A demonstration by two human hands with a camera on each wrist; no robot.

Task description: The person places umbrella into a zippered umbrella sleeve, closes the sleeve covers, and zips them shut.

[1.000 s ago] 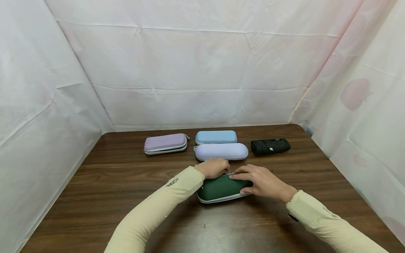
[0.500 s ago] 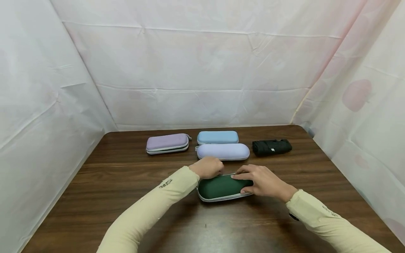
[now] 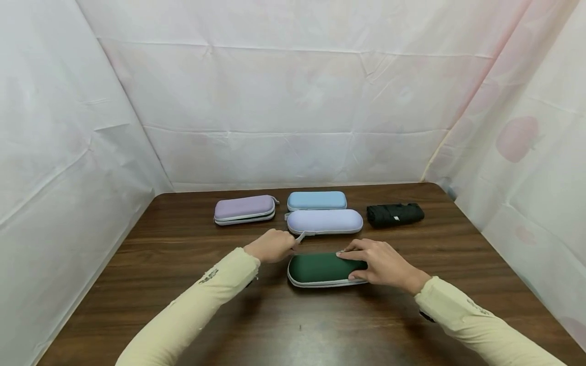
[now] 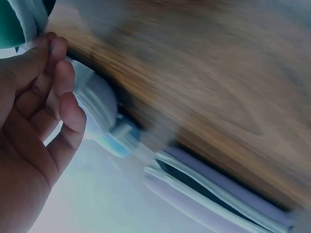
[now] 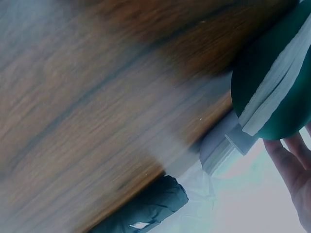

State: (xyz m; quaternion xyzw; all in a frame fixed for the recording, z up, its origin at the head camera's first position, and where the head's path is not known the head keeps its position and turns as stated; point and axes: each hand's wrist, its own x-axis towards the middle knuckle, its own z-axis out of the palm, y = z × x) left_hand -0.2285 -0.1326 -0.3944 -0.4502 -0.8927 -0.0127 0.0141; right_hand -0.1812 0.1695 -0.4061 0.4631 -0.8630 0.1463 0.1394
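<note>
A dark green zippered hard case point(image 3: 316, 268) with a light zipper edge lies on the table before the person. The right hand point(image 3: 382, 265) grips its right end, fingers on the far side and thumb on the near side; the right wrist view shows the fingers at the green case point(image 5: 272, 107). My left hand point(image 3: 273, 246) is just beyond the case's left end. In the left wrist view, the thumb and forefinger of the left hand point(image 4: 43, 92) pinch at the zipper edge, hiding the zipper pull. A pale strip point(image 3: 300, 237) shows beside the left fingertips.
Behind lie a lavender case point(image 3: 325, 221), a light blue case point(image 3: 317, 200) and a purple case point(image 3: 244, 209) with its zipper gaping. A black folded umbrella point(image 3: 396, 214) lies at the right. White sheeting point(image 3: 293, 101) encloses the brown wooden table point(image 3: 183, 254).
The left hand has moved left along the case's far edge, from its middle to past its left end. The right hand stays on the case, which has turned slightly.
</note>
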